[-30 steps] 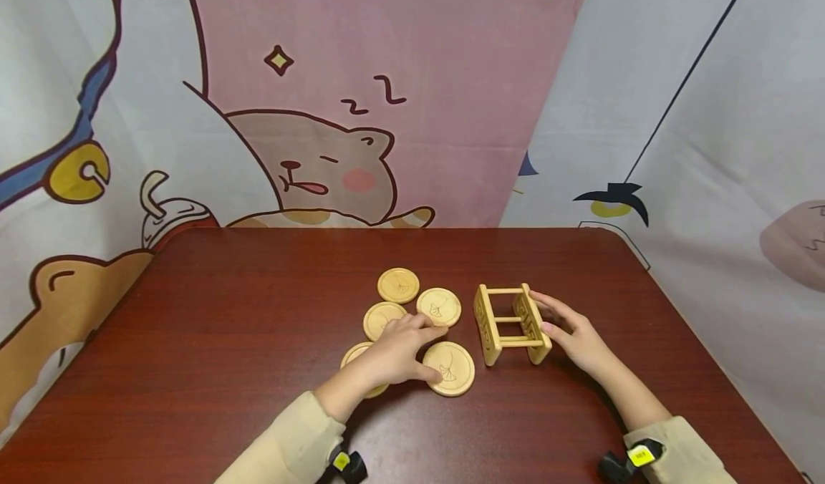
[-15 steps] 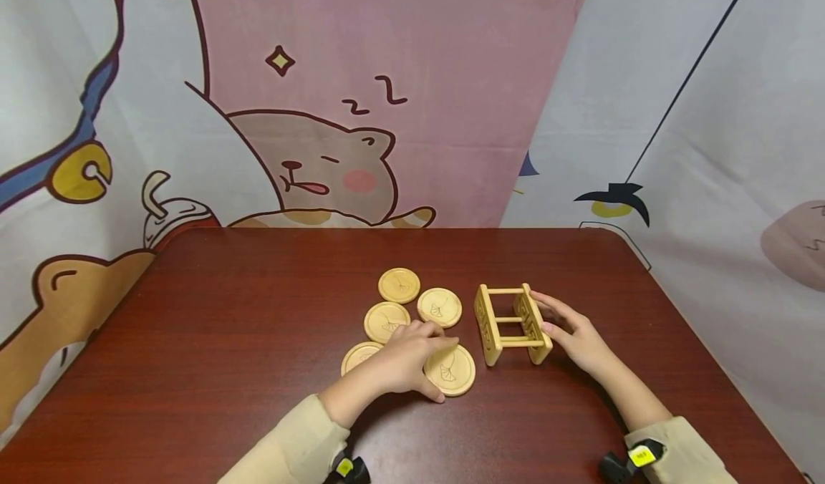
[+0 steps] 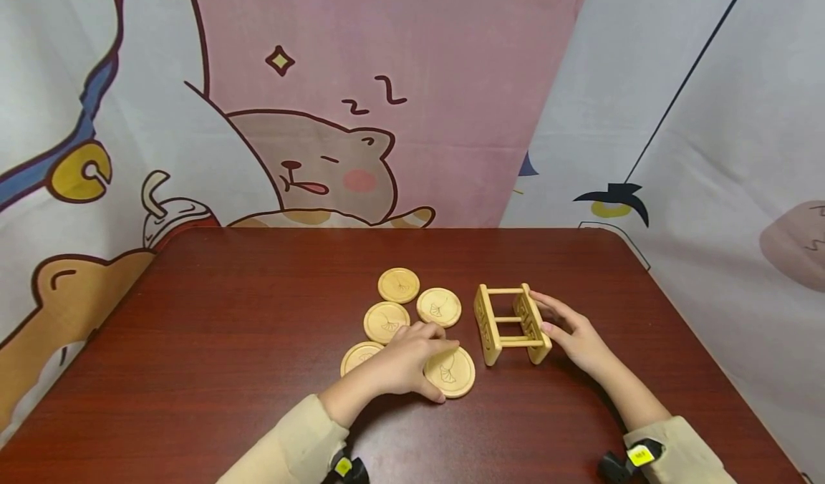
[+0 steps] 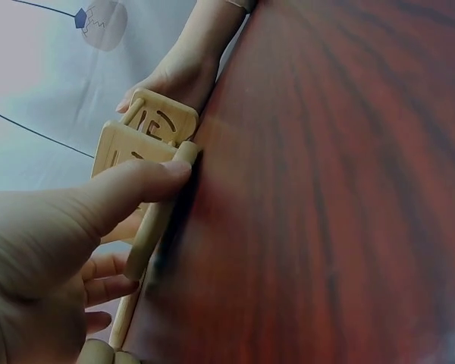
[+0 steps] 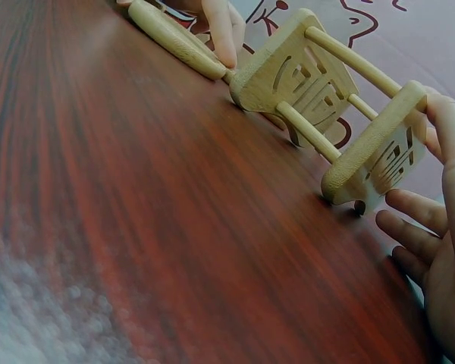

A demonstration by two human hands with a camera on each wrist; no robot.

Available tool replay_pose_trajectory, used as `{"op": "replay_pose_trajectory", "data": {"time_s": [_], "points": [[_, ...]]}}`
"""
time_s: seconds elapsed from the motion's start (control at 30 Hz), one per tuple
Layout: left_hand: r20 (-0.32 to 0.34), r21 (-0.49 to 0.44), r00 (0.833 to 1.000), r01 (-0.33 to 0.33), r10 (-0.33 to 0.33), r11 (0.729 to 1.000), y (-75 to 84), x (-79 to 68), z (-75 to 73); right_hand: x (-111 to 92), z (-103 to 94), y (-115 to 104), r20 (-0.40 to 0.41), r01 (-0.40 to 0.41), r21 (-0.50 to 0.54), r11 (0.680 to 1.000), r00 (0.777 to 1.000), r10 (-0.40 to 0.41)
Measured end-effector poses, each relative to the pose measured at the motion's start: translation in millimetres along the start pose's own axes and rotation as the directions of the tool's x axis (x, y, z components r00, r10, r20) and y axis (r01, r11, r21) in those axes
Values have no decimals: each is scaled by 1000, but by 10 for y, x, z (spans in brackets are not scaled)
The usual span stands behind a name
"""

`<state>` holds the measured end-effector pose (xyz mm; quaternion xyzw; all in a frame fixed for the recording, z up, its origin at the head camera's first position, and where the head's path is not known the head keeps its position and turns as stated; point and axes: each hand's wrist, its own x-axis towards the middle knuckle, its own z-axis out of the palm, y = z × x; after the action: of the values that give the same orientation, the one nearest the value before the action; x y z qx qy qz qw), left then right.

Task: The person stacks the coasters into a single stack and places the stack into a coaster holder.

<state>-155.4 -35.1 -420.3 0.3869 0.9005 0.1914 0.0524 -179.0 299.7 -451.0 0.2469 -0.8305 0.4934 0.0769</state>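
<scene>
With thumb and fingers at its rim, my left hand (image 3: 407,364) grips the nearest round wooden coaster (image 3: 456,375), engraved with a ginkgo leaf. In the left wrist view this coaster (image 4: 155,224) appears tilted over the table, a dark shadow beneath it. A wooden coaster rack (image 3: 488,332) stands to its right, two cut-out side panels joined by rods. My right hand (image 3: 585,339) touches the rack's right panel with extended fingers; in the right wrist view its lower fingers (image 5: 411,220) lie loosely beside the panel.
More ginkgo coasters lie flat left of the rack: one at the back (image 3: 398,285), one near the rack (image 3: 439,307), one to the left (image 3: 385,321), and one partly hidden by the left hand (image 3: 359,355). A printed cloth (image 3: 477,112) hangs behind the brown table (image 3: 245,341).
My left hand has moved slightly nearer and right, from above the coasters onto the nearest one, gripping its rim. The right hand and rack look unmoved.
</scene>
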Motion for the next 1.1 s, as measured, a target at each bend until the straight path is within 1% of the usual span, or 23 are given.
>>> {"op": "replay_pose_trajectory", "data": {"time_s": [0.17, 0.3, 0.47, 0.67, 0.77, 0.93, 1.1], "points": [[-10, -15, 1000, -16, 16, 1000, -6, -6, -4, -4, -1, -15, 2, -8, 2, 1000, 1000, 8], [-31, -26, 999, -35, 34, 999, -16, -26, -14, -15, 3, -14, 5, -15, 6, 1000, 1000, 15], [-79, -50, 995, -61, 57, 997, -20, -61, -43, -21, 3, 19, 7, -21, 17, 1000, 1000, 21], [-148, -67, 986, -94, 83, 993, -20, -97, -93, -26, -4, 47, 6, -23, 6, 1000, 1000, 23], [-166, -74, 983, -95, 82, 993, -14, -120, -123, -23, -3, 46, 7, -21, 1, 1000, 1000, 21], [-181, -102, 982, -77, 58, 992, -14, -167, -163, -19, -3, 39, 8, -16, 0, 1000, 1000, 16], [-208, -114, 977, -75, 50, 991, -38, -224, -203, -18, -8, 40, 11, -17, 13, 1000, 1000, 17]]}}
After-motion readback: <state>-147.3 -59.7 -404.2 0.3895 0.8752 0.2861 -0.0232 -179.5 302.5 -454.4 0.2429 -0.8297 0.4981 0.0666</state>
